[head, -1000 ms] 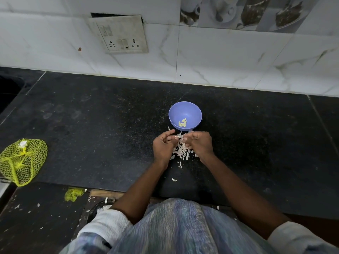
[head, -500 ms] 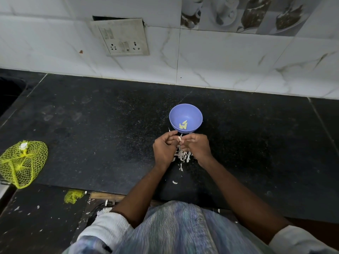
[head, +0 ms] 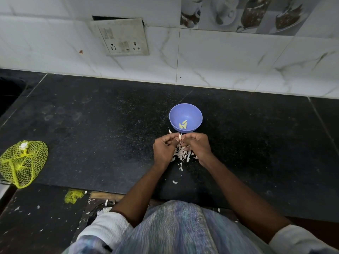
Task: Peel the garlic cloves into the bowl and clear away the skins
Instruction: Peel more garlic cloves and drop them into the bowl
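Centrally, both hands [head: 180, 146] pinching one garlic clove [head: 180, 138], blue bowl [head: 185, 114] just beyond

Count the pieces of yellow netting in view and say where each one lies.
2. The large yellow mesh bag lies at the far left of the black countertop. A small yellow netting scrap lies nearer the person, just past the counter's front edge. None other shows.

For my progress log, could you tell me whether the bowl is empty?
Not empty: the bowl holds a few peeled cloves.
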